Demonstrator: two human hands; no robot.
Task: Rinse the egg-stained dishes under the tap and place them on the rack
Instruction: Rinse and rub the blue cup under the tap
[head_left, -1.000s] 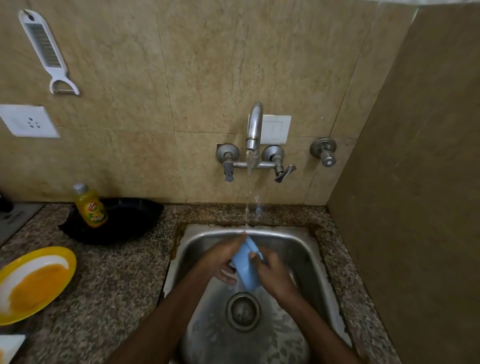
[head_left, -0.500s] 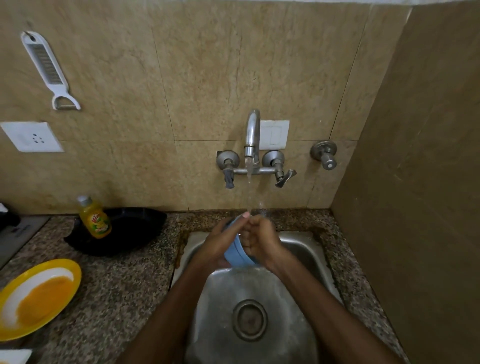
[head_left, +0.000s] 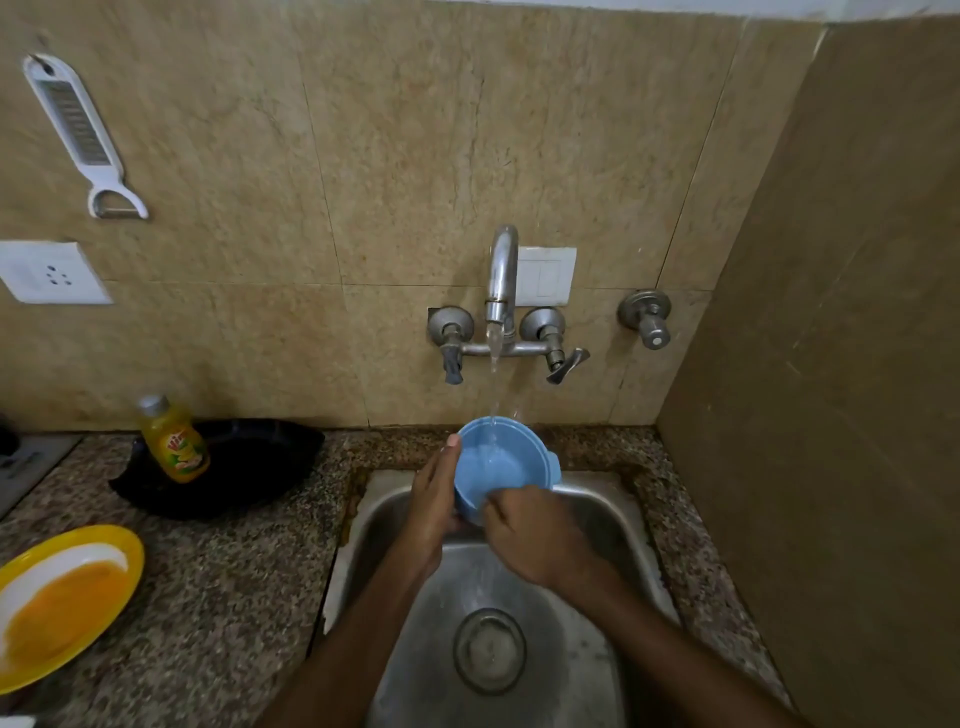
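A light blue bowl (head_left: 501, 460) is tilted with its opening towards me, above the back of the steel sink (head_left: 618, 519). Water from the wall tap (head_left: 501, 275) runs into it. My left hand (head_left: 434, 499) grips the bowl's left side, thumb up along the rim. My right hand (head_left: 530, 535) has its fingers curled over the bowl's near rim. A yellow plate (head_left: 62, 597) with orange egg residue lies on the counter at the far left.
A yellow dish-soap bottle (head_left: 174, 441) stands beside a black pan (head_left: 249, 467) on the granite counter (head_left: 234, 597). A white peeler (head_left: 78, 130) and a socket (head_left: 49, 273) are on the tiled wall. A brown side wall (head_left: 831, 415) closes the right.
Both hands lifted the bowl from low in the sink up to the back rim and turned it, so its open inside now catches the stream.
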